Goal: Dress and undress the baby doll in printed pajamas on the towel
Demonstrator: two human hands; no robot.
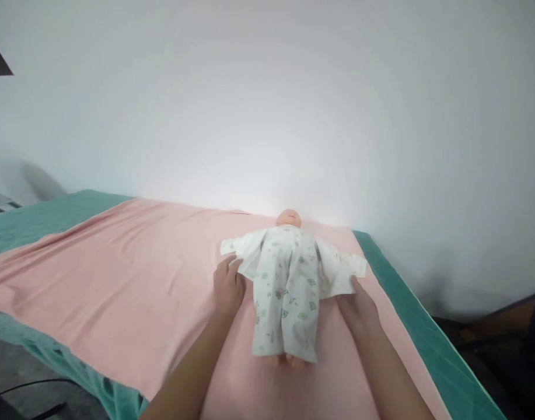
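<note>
A baby doll (289, 219) lies on its back on a pink sheet (131, 274), head towards the wall, feet towards me. It wears white patterned trousers (285, 303) and an open white jacket (332, 265) spread out to both sides. My left hand (227, 286) rests at the jacket's left flap, fingers curled on its edge. My right hand (358, 304) lies at the jacket's right flap with fingers on the cloth; how it grips is hidden.
The pink sheet lies over a teal cover (44, 216) on a bed or table set against a white wall (267, 105). The teal edge (425, 326) drops off on the right to a dark floor (503, 356).
</note>
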